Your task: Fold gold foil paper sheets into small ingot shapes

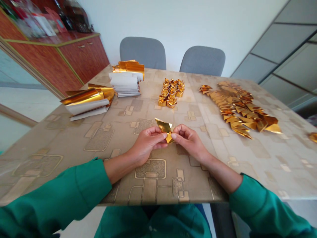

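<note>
Between my two hands, just above the patterned tablecloth, is a partly folded piece of gold foil paper (163, 126). One pointed flap of it stands up toward the back left, and a smaller corner points down between my thumbs. My left hand (150, 142) pinches it from the left with thumb and fingers. On the other side my right hand (188, 140) has its thumb and forefinger closed on the paper's right edge. My fingers cover part of the folds. Beyond my hands stands a cluster of folded gold paper pieces (170, 92) in rows.
Gold and white paper sheets lie in one stack (89, 100) at the left and another stack (126, 79) behind it. Many folded gold triangles (240, 109) are heaped at the right. Two grey chairs (142, 53) stand beyond the table (111, 172). A wooden cabinet (81, 61) is at the far left.
</note>
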